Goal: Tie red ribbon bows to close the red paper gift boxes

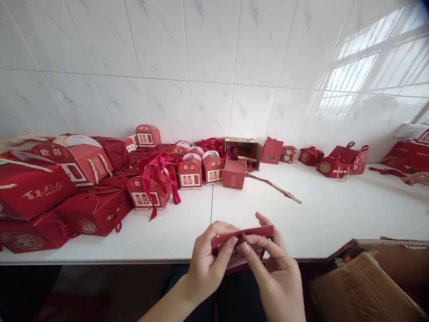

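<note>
Both my hands are on a small red paper gift box (239, 264), held in front of the table's near edge above my lap. My left hand (212, 255) grips its left side, with the thumb pressed at the upper edge. Around the right side is my right hand (273, 259), its thumb and index finger pinching near the middle of the top edge. A tiny gold-coloured bit shows between the fingertips, too small to name. The fingers hide much of the box, including its far side.
Red gift boxes (94, 210) with cords pile up on the left. Boxes with white panels (190, 174) stand mid-table, beside an open cardboard box (258, 150) of ribbons. A ribbon strip (278, 187) lies right of it. Brown cartons (365, 286) stand lower right. Other people's hands (417, 179) show at both sides.
</note>
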Tool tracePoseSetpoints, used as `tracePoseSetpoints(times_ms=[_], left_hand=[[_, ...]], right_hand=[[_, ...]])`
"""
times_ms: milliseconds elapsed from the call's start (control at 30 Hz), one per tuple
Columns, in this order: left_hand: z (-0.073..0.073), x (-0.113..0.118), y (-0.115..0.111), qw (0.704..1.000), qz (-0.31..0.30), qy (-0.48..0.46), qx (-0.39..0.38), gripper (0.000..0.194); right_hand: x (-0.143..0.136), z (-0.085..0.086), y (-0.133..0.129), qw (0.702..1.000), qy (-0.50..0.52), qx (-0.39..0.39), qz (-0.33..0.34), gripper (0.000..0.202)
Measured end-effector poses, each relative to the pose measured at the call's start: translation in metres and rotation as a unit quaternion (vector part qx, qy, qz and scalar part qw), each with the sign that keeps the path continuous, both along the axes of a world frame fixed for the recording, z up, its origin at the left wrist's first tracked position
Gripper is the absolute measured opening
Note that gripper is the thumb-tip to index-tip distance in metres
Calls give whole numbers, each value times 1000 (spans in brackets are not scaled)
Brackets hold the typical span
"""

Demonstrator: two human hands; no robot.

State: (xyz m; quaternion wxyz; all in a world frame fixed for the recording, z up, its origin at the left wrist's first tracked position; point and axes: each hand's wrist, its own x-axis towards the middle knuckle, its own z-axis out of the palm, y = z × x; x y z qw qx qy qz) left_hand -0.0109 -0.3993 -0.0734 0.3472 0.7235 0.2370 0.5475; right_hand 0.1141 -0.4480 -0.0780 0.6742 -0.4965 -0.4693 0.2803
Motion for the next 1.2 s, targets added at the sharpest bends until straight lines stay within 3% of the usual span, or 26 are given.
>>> tracePoseSetpoints(times_ms=[200, 333, 433, 500, 533, 600, 667, 733, 767, 833, 967, 1067, 1200], left_hand=[[1, 0, 0, 1000, -12, -4, -5, 12], [-2, -3, 0, 999, -43, -2, 15, 17], [-5, -7, 1, 996, -69, -5, 53, 21], [-6, -9, 2, 993, -77, -6, 92, 21], [-6, -10, 3, 991, -78, -2, 109, 20], [-5, -14, 5, 987, -80, 20, 137, 17], [-4, -18, 7, 985, -49, 64, 155, 42], [-2, -22, 7, 984, 39, 105, 141, 61], [-2, -25, 6, 982, 90, 118, 116, 62], [1, -30, 4, 976, 153, 147, 44, 46], [11, -42, -5, 956, 112, 269, -31, 14], [23, -55, -11, 957, 88, 274, 31, 11], [38, -76, -18, 969, 42, 187, 153, 17]], right_hand=[[-1, -7, 3, 1000, -21, 12, -8, 13], [-2, -14, 7, 996, -45, 61, -46, 8], [-1, -17, 8, 990, -26, 113, -78, 34], [1, -16, 8, 990, -10, 131, -51, 54], [2, -16, 8, 991, -10, 131, -21, 52], [3, -14, 6, 991, -13, 132, 25, 31], [2, -12, 5, 989, -8, 145, 27, 17], [1, -9, 3, 987, 7, 160, -3, 16], [0, -8, 3, 986, 11, 166, -16, 17], [-2, -6, 3, 985, 12, 169, -36, 17], [-6, -7, 5, 978, 11, 192, -85, 18], [-7, -8, 5, 970, 17, 210, -119, 20], [-9, -7, -1, 974, 1, 198, -109, 20]])
